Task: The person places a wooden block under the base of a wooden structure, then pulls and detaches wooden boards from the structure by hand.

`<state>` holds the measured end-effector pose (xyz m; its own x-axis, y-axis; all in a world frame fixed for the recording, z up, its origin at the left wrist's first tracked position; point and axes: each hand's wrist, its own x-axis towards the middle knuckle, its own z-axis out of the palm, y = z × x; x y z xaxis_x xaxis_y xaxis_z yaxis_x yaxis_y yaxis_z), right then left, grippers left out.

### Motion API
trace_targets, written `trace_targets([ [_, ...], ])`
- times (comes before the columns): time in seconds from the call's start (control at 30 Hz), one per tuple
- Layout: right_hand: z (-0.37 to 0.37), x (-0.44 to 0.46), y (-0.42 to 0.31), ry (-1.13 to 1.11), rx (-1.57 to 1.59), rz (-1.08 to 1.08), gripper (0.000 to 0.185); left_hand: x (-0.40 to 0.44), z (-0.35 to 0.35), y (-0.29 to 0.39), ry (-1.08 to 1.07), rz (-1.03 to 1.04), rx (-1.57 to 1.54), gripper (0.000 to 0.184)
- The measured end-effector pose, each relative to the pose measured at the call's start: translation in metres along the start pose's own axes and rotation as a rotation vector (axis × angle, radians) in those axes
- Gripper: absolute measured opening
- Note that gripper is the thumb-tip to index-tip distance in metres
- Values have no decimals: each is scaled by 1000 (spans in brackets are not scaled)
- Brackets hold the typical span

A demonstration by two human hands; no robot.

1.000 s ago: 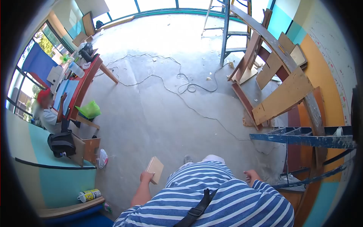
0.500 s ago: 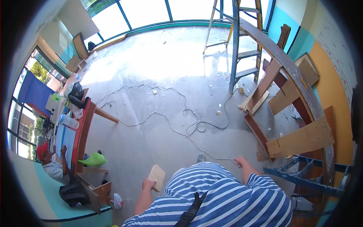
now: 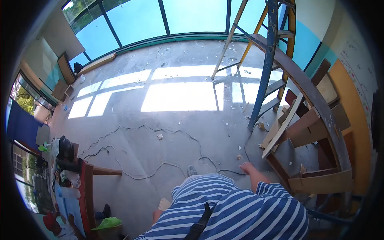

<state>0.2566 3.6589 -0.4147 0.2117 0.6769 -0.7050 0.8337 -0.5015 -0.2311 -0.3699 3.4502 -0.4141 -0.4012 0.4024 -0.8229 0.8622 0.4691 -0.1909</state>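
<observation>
At the lower left my left hand (image 3: 157, 216) is closed on a small light wooden board (image 3: 163, 205). My shirt hides part of the hand and of the board. In front of me, out to the right, my right hand (image 3: 247, 168) is closed on a long thin cable (image 3: 232, 172). From that hand the cable runs over the grey floor (image 3: 136, 160) in loose curves.
A stepladder (image 3: 264, 88) stands ahead to the right. Beside it lean wooden panels (image 3: 320, 182) and a curved plank (image 3: 320, 96). On the left is a cluttered red-edged table (image 3: 86, 196), with a person in a red cap (image 3: 50, 221) beside it. Debris dots the floor.
The view has shifted forward over the floor, towards the ladder and panels. My left hand and the wooden board are now lower and more hidden by my shirt. My right hand still grips the cable.
</observation>
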Motion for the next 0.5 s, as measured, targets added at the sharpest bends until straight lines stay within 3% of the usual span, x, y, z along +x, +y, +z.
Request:
trace_targets([
  [0.03,-4,20,-11,-87,-158,49,43,17,-58,23,58,-8,-25,52],
  [0.13,3,85,-19,-233,-160,-18,46,67,-245,95,277,-13,-167,57],
  [0.23,-57,68,-86,-70,393,241,46,140,-404,157,559,178,-195,62],
  [0.27,-61,91,-91,-86,291,143,46,170,-451,177,606,234,-208,64],
  [0.37,-69,164,-106,-156,13,2,45,252,-552,240,772,374,-229,68],
  [0.43,-91,211,-130,-240,-131,116,43,261,-602,294,798,418,-289,70],
  [0.5,-115,264,-144,-230,167,290,47,287,-631,329,763,416,-207,70],
])
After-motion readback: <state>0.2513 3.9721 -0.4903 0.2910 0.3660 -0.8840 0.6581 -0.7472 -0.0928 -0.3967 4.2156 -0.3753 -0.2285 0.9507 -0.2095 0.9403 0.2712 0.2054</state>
